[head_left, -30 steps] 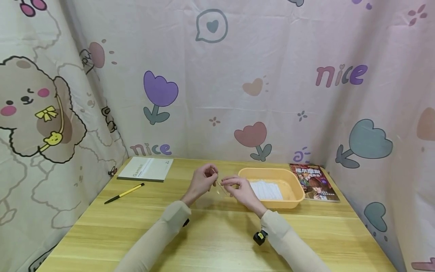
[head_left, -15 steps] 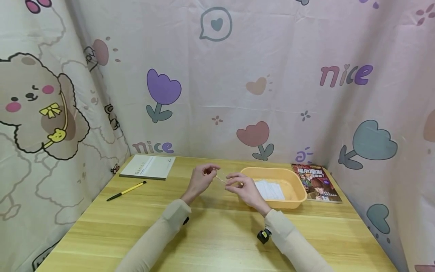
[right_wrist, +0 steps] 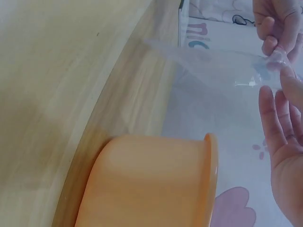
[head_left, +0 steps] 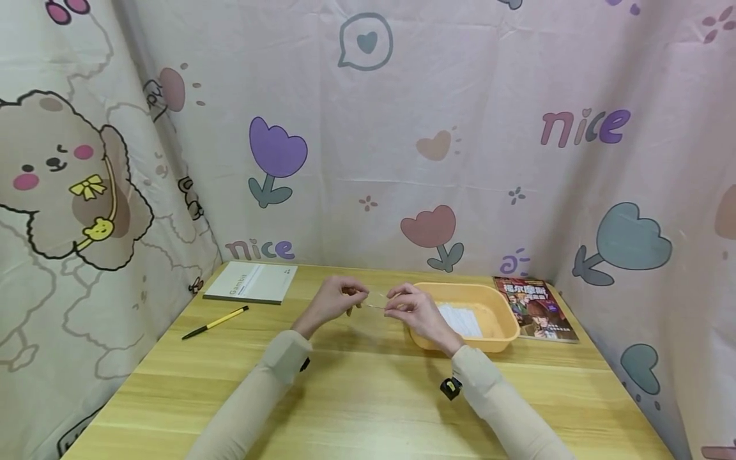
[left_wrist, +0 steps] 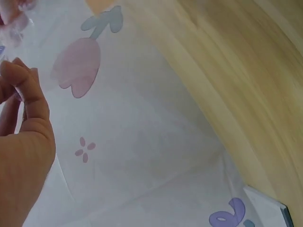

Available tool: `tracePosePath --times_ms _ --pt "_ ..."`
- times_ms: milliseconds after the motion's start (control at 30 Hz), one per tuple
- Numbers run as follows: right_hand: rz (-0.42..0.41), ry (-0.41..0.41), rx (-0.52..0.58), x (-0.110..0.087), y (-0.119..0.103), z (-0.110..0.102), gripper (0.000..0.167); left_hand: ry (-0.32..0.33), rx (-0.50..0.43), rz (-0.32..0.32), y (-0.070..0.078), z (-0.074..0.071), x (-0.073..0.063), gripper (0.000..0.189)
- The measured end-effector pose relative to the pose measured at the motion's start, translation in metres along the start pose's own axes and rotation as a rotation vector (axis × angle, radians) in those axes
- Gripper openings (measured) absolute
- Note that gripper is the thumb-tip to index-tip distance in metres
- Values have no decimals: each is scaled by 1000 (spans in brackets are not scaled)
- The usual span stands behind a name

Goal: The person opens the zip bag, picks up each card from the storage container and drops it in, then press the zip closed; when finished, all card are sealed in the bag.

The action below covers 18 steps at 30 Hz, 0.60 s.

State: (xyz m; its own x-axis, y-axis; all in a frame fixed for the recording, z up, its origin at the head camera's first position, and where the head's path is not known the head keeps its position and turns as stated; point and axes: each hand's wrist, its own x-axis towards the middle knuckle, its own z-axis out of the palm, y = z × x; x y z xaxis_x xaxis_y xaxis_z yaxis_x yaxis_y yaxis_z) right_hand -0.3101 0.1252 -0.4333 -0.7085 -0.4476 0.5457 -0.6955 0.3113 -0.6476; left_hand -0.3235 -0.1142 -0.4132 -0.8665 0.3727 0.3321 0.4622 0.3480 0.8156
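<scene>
A thin clear plastic bag [right_wrist: 222,71] is stretched between my two hands above the table, its lower part hanging toward the tabletop. My left hand [head_left: 331,300] pinches the bag's top edge at one side, between thumb and index finger. From the other side, my right hand [head_left: 422,314] pinches the same edge, its remaining fingers loosely bent. In the head view the bag is nearly invisible apart from a pale line between the fingertips. The right hand is close to the left wall of an orange plastic basket [head_left: 494,345], which holds a stack of whitish strips [head_left: 462,321].
A comic-covered magazine [head_left: 537,311] lies behind and to the right of the basket. At the back left is a pale book [head_left: 253,282], with a yellow and black pen [head_left: 214,322] in front of it. A printed curtain [head_left: 356,140] encloses the wooden table [head_left: 368,409].
My hands have drawn apart, the left going left and the right going right, and the gap between the fingertips is wider. The bag's edge now runs more level between them.
</scene>
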Motion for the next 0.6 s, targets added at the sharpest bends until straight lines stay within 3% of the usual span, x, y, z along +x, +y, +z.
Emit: tracePosePath --times_ms 133,233,433,600 --pt "-8 29 -40 2 2 -3 7 -3 -85 -49 4 -1 -1 12" --pt "-33 35 -75 2 3 -5 7 -13 -91 -63 6 -2 -1 14" --pt "-110 34 -99 1 5 -6 9 -97 -99 -125 6 -3 -3 16" --pt "-174 24 -72 1 5 -5 10 -62 -111 -154 4 1 -5 13"
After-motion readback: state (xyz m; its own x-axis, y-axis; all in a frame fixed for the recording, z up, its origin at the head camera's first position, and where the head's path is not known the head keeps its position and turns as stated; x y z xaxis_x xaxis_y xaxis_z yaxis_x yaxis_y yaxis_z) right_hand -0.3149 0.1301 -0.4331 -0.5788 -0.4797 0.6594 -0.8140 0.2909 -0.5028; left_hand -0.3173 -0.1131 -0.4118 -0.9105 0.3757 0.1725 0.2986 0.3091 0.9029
